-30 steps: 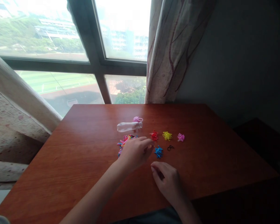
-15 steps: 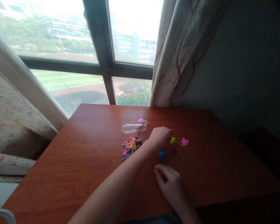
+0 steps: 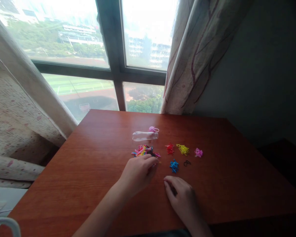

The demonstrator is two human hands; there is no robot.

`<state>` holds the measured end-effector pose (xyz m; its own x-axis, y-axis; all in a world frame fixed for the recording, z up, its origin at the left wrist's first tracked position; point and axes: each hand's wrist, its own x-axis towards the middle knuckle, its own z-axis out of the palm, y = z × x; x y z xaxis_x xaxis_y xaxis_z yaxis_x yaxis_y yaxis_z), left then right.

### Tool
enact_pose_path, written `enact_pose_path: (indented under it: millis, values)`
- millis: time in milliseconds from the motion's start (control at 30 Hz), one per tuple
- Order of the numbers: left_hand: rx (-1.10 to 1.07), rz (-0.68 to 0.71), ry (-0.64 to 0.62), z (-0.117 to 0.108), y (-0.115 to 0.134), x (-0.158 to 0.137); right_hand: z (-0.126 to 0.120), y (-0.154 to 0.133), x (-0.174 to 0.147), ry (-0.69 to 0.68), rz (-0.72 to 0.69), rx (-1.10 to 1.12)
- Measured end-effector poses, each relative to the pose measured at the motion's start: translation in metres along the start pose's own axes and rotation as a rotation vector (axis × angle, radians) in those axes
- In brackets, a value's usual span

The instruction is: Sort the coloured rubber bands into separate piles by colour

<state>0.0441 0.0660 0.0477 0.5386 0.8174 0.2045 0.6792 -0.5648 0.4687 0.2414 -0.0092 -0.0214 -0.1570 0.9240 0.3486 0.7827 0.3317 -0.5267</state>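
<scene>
Two bare hands work over the wooden worktop point(image 3: 88, 171). Nearest is the right hand point(image 3: 179, 194), resting low with fingers curled and thumb close to forefinger; whether that grip pinches anything, I cannot tell. Slightly farther out and to its left, the left hand point(image 3: 139, 171) reaches across the near edge of a mixed pile point(image 3: 143, 150) of coloured bands. Its fingers are bent down, but their tips are partly hidden, so I cannot tell whether this grip is closed on a band.

Just beyond the right hand lies a blue cluster point(image 3: 174, 166), with a few black bands point(image 3: 187, 163) beside it. Farther back, a red cluster point(image 3: 170, 148), a yellow cluster point(image 3: 184, 149) and a pink cluster point(image 3: 198, 152) form a row, apart from one another.

The step in hand looks like picking from the mixed pile by colour; the move calls for a fine pinch that frees one band without dragging its neighbours.

Behind the pile, a clear bottle point(image 3: 144, 136) lies on its side, a pink looped item point(image 3: 153, 129) just past its neck.
</scene>
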Motion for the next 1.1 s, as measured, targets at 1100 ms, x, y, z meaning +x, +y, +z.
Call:
enact_pose_path:
  millis: [1100]
  values:
    - [0.040, -0.206, 0.032, 0.021, -0.027, -0.073, 0.029, -0.063, 0.023, -0.085, 0.109, 0.011]
